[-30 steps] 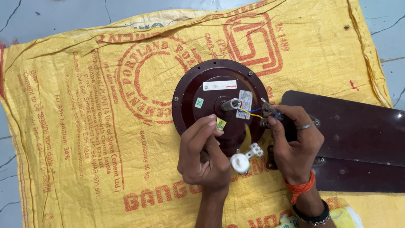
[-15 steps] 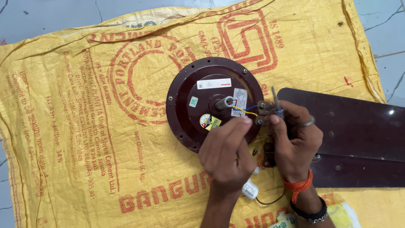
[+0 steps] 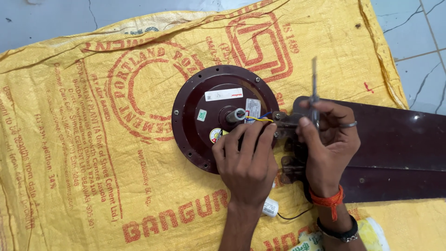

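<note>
While a white cylindrical capacitor (image 3: 270, 207) lies loose on its thin dark lead nearest the camera, between the two forearms, the left hand (image 3: 246, 160) rests just above it with its fingers laid flat and close together on the near side of the maroon fan motor (image 3: 218, 116), pressing the housing down rather than gripping anything. Just to the right, the right hand (image 3: 327, 144) (a ring on one finger, an orange thread and a dark band at the wrist) is closed in a pinch around a slim metal tool (image 3: 314, 90), blurred, whose shaft stands up past the fingers beside the bracket (image 3: 283, 120) where the dark fan blade (image 3: 399, 148) meets the motor's rim. Judging by how things lie, this one blade sits at the motor while other holes around the rim stand bare, so the work at that joint looks partway; whether its screws are tight cannot be told. Short yellow and blue wires (image 3: 260, 118) hang out at the centre shaft, unconnected. Everything rests on a yellow printed sack (image 3: 83, 139), which stretches broad and flat to the left and beyond the motor; its far edge is rumpled, and grey floor tiles (image 3: 418, 42) show past it.
</note>
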